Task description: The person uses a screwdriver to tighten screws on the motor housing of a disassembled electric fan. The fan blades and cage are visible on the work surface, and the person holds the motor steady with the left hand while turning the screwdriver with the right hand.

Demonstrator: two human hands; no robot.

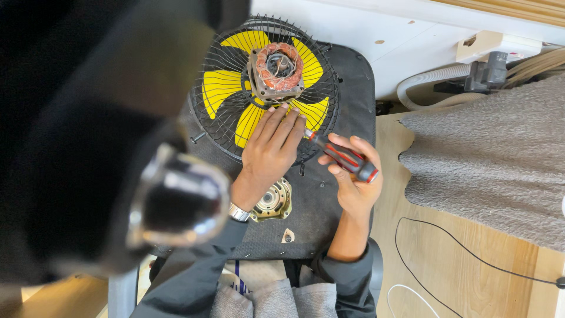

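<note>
Item: fan assembly (pixel 265 94), lying face down on a dark padded stool seat (pixel 347 88). Black wire grille, yellow blades beneath it, bare motor (pixel 276 69) with copper windings standing up at the centre

Left hand (pixel 271 147): laid flat on the grille just below the motor, fingers (pixel 282 126) stretched out and close together, pressing down, clamped on nothing

Right hand (pixel 353 176): fingers wrapped round the red-and-black handle of a screwdriver (pixel 341 156). The shaft points up and left toward the base of the motor; its tip is hidden behind the left fingertips, so the point of contact cannot be told

Loose parts: round brass-coloured motor cover (pixel 273 201) on the seat just beside the left wrist; small pale piece (pixel 288 236) near the front edge of the seat

Surroundings: grey rug (pixel 494 153) and thin black cable (pixel 471 253) on the wooden floor; pale hose (pixel 429 79) along the wall

Handling note, as a judgement: the flat left hand is well placed to stop the grille rocking. Keep the blade in line with the screw and seated before turning, with firm pressure along the shaft. The shaft runs just beside the left fingertips, so a slip would land on them or on the windings
</note>
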